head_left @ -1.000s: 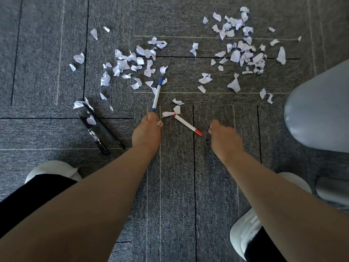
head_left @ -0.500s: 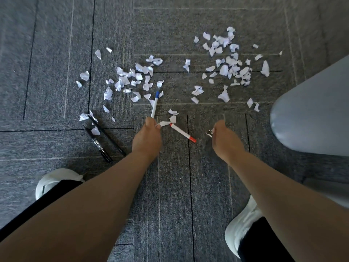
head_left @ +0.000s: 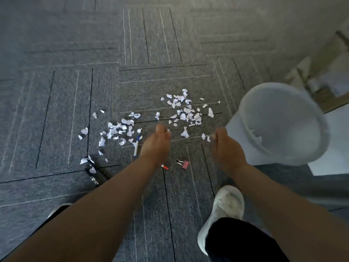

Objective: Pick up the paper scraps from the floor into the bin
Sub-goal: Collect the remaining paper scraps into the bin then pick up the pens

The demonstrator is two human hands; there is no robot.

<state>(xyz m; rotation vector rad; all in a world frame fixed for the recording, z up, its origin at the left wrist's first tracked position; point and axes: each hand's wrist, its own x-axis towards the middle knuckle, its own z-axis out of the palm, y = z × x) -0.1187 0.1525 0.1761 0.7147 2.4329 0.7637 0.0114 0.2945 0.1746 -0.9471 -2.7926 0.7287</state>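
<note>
**A:** Mid-carpet, your left hand (head_left: 156, 146) hovers with fingers bunched against the thumb, pinching a white sliver (head_left: 167, 132).

**B:** Your right hand (head_left: 226, 148) hangs between the left one and the bin. Its fingers look curled, but blur keeps me from telling whether you hold anything there.

**A:** The paper scraps (head_left: 120, 129) lie on the carpet (head_left: 56, 110), grey ribbed tiles crossed by thin pale and dark stripes. They are torn, crumpled and white, and they lie in two loose drifts. One is left of your hands, and a denser one is beyond them, toward the bin.

**B:** The bin (head_left: 283, 121) stands at the carpet's right edge. It is a round, translucent white plastic tub with a rolled rim and its mouth faces you. A few pale flecks show against its inner wall.

**A:** A slim white pen with a blue cap (head_left: 136, 146) lies just beside your left wrist. A red pen tip (head_left: 165, 166) pokes out from under that same wrist.

**B:** Near it, between your forearms, lies a pink binder clip (head_left: 184, 164) with wire handles. A glossy black pen (head_left: 94, 175) lies toward the carpet's near-left, with scraps touching it.

**A:** Your white shoe (head_left: 226, 205) sits flat on the carpet below your right forearm.
</note>
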